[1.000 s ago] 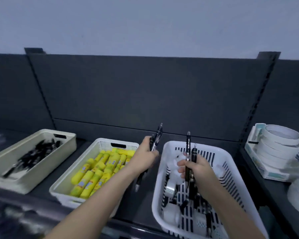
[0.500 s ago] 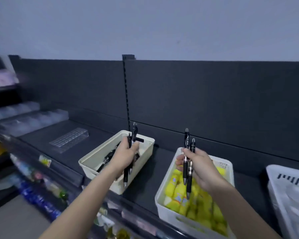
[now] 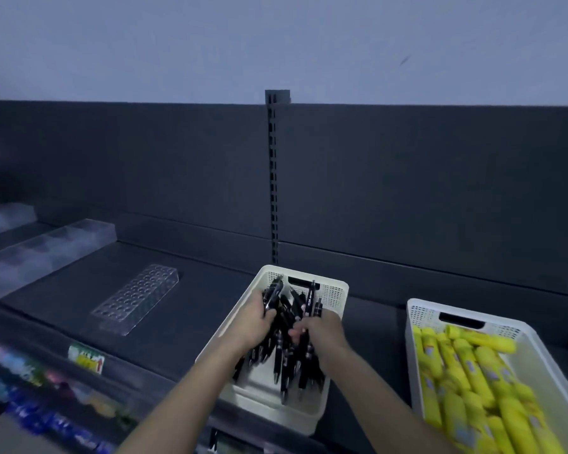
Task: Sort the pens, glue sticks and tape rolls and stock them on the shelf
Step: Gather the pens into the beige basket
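A cream bin (image 3: 333, 291) on the dark shelf (image 3: 210, 290) holds several black pens (image 3: 284, 355). Both my hands are over this bin. My left hand (image 3: 253, 322) grips a few black pens (image 3: 273, 294), their tops pointing toward the bin's back wall. My right hand (image 3: 322, 332) grips two black pens (image 3: 313, 303) upright over the pile. To the right, a white bin (image 3: 420, 309) is full of yellow glue sticks (image 3: 466, 378). No tape rolls are in view.
A clear acrylic holder with round holes (image 3: 135, 298) lies on the shelf left of the pen bin. Clear plastic dividers (image 3: 43, 253) stand further left. A slotted upright (image 3: 274, 191) runs up the dark back panel. A price tag (image 3: 86, 358) sits on the shelf's front edge.
The view swung left. Both hands carried their pens from the slotted basket, past the glue stick bin, and lowered them into the cream pen bin.
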`<state>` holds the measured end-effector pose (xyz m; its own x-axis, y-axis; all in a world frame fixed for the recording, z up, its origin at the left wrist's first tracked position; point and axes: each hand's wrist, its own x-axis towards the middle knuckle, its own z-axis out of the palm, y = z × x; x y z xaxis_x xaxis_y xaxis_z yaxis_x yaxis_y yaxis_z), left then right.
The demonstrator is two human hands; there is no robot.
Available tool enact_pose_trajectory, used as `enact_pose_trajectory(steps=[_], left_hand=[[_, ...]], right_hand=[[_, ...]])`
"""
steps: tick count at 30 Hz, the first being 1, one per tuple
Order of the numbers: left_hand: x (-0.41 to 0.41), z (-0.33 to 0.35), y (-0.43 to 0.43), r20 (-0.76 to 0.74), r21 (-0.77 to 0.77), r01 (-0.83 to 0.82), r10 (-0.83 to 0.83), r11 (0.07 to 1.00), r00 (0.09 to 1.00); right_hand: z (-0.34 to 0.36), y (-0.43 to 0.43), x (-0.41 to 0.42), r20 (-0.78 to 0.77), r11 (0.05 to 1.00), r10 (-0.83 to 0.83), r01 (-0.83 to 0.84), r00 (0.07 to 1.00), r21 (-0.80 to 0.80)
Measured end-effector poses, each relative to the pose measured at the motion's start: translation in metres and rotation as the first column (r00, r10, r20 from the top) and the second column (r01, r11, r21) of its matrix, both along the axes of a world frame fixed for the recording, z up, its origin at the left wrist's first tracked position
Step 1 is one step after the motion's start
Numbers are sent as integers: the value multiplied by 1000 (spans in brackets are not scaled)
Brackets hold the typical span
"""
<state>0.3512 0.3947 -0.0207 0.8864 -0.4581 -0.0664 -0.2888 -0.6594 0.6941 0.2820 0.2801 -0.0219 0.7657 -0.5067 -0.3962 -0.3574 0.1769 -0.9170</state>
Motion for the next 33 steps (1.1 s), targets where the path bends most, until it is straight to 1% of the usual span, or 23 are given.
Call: enact_pose_trajectory(steps=[3, 4, 6, 9, 11, 12, 13, 15, 16, 18, 19, 21, 24, 27, 30, 33], left_hand=[[6, -22, 4, -65, 204, 54, -42, 977, 997], [6, -21, 7, -62, 264, 63, -48, 962, 997], [3, -12, 11, 18, 328, 41, -50, 944, 999], [-3, -1, 14, 191, 330, -16, -50, 944, 980], [-8, 5, 9, 251, 342, -5, -86, 940, 964], [-12, 6, 6, 277, 357, 12, -119, 934, 954], [-17, 7, 2, 312, 364, 28, -150, 931, 938], [-28, 11, -10, 375, 374, 62, -212, 925, 903], [-34, 12, -18, 394, 384, 82, -244, 919, 886], [-46, 15, -35, 409, 408, 125, -303, 905, 861], [-53, 16, -44, 410, 408, 152, -329, 900, 850], [-68, 20, -63, 425, 402, 204, -380, 892, 822], [-91, 24, -93, 444, 394, 273, -441, 878, 780], [-120, 27, -123, 447, 388, 334, -493, 859, 746], [-152, 28, -154, 431, 375, 378, -520, 846, 737], [-188, 29, -190, 397, 344, 422, -537, 839, 744]], right_hand=[[-6, 7, -1, -89, 978, 92, -107, 992, -181], [-5, 6, -3, -101, 958, 121, -143, 987, -249], [1, 2, -6, -137, 881, 160, -204, 978, -427], [11, -6, -19, -141, 704, 196, -239, 970, -668], [17, -11, -33, -107, 570, 212, -212, 971, -794], [19, -15, -41, -119, 496, 216, -214, 969, -842], [19, -20, -49, -170, 405, 198, -239, 965, -883], [21, -28, -68, -291, 192, 109, -307, 950, -932], [22, -34, -76, -327, 121, 57, -332, 943, -935], [25, -47, -96, -369, 40, -38, -367, 929, -929], [27, -54, -106, -377, 30, -86, -375, 922, -926], [32, -67, -129, -430, 108, -128, -418, 894, -902], [27, -99, -164, -393, 135, -174, -374, 903, -918], [27, -123, -200, -389, 171, -212, -358, 896, -918], [28, -150, -239, -384, 212, -256, -336, 887, -918], [29, -184, -280, -375, 232, -283, -316, 883, -920]])
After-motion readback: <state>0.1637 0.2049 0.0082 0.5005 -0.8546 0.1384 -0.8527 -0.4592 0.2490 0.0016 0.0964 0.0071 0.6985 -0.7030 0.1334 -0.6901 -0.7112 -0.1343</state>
